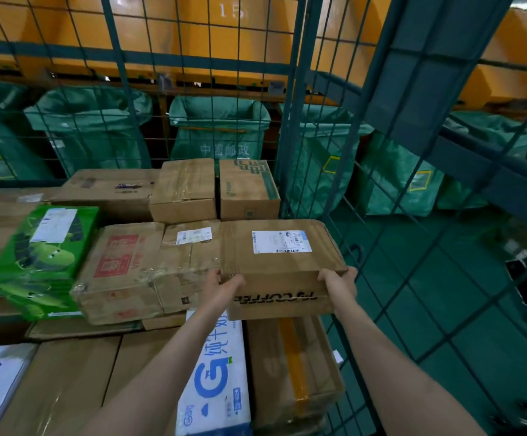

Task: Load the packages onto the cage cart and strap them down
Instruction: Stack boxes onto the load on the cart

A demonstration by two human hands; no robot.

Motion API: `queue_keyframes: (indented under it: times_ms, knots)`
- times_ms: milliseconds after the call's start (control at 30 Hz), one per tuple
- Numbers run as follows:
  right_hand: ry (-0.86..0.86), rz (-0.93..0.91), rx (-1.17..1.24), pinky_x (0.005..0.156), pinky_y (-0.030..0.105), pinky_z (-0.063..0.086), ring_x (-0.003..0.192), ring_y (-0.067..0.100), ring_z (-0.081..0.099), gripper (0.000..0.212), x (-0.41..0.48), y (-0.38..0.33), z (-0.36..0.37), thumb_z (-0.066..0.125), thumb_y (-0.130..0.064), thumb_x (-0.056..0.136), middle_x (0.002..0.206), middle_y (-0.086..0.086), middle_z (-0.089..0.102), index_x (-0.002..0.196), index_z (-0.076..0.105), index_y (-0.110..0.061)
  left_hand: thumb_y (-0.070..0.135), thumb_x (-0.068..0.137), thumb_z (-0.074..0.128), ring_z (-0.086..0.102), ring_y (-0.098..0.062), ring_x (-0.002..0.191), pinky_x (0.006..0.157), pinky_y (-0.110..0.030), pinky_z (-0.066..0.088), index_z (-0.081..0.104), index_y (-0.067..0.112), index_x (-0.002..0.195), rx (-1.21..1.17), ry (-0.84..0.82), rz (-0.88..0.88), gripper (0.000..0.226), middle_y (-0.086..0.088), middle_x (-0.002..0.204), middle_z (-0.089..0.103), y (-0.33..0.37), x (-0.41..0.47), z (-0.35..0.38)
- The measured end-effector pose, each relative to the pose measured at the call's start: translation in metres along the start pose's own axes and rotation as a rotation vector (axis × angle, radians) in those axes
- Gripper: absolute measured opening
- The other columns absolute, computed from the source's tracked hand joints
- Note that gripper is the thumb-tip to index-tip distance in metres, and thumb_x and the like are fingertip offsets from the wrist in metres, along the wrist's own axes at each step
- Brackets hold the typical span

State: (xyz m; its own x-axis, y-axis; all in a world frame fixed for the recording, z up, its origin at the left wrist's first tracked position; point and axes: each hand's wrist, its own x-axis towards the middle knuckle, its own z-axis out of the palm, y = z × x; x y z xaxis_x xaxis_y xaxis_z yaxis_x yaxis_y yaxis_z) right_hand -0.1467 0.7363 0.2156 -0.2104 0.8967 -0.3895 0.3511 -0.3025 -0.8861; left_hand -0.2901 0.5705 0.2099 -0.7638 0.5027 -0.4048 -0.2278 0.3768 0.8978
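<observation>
A flat brown cardboard box (274,262) with a white shipping label and black "COFFEE" print on its near side sits at the right of the stack inside the green wire cage cart (300,127). My left hand (223,286) grips its near left corner. My right hand (339,283) grips its near right corner. The box rests against a taped brown box (186,259) on its left and lies partly on top of a lower brown box (293,369).
Many packages fill the cart: a green printed box (45,259), a brown box with red print (120,265), two small brown boxes (216,188) behind, a white and blue carton (216,379) below. Green mail sacks (218,127) hang beyond the mesh. Green floor (444,309) lies right.
</observation>
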Motion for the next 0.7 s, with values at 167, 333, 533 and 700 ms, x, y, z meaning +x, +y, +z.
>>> queue_keyframes:
  times_ms: [167, 333, 533, 700]
  knots:
    - [0.01, -0.004, -0.083, 0.075, 0.035, 0.04, 0.096, 0.029, 0.047, 0.063, 0.009, 0.0, 0.011, 0.06, -0.019, 0.08, 0.126, 0.016, 0.044, 0.133, 0.026, -0.014, 0.03, 0.083, 0.063, 0.051, -0.029, 0.116, 0.099, -0.046, 0.044, 0.032, 0.014, 0.139, -0.021, 0.068, -0.014, 0.066, -0.01, 0.134, 0.048, -0.002, 0.013, 0.002]
    - [-0.055, -0.037, -0.136, 0.073, 0.032, 0.037, 0.094, 0.027, 0.046, 0.051, 0.025, -0.001, 0.005, 0.06, -0.023, 0.082, 0.121, 0.015, 0.047, 0.121, 0.029, -0.016, 0.035, 0.083, 0.063, 0.051, -0.028, 0.115, 0.096, -0.043, 0.043, 0.036, 0.016, 0.134, 0.031, 0.131, 0.032, 0.061, -0.007, 0.131, 0.05, -0.005, 0.014, 0.014]
    - [-0.06, -0.019, -0.066, 0.083, 0.037, 0.041, 0.101, 0.03, 0.047, 0.065, 0.045, -0.014, 0.015, 0.058, -0.026, 0.081, 0.128, 0.015, 0.045, 0.137, 0.025, -0.017, 0.037, 0.084, 0.06, 0.051, -0.029, 0.118, 0.1, -0.045, 0.042, 0.035, 0.017, 0.136, 0.044, 0.141, 0.023, 0.06, -0.007, 0.136, 0.049, 0.003, 0.024, 0.019]
    - [-0.063, -0.012, 0.014, 0.093, 0.043, 0.042, 0.109, 0.029, 0.048, 0.058, 0.06, -0.011, 0.027, 0.06, -0.035, 0.085, 0.128, 0.011, 0.046, 0.133, 0.029, -0.02, 0.042, 0.093, 0.049, 0.05, -0.028, 0.114, 0.097, -0.039, 0.04, 0.037, 0.016, 0.131, 0.067, 0.168, 0.014, 0.047, -0.007, 0.131, 0.05, 0.009, 0.038, 0.023]
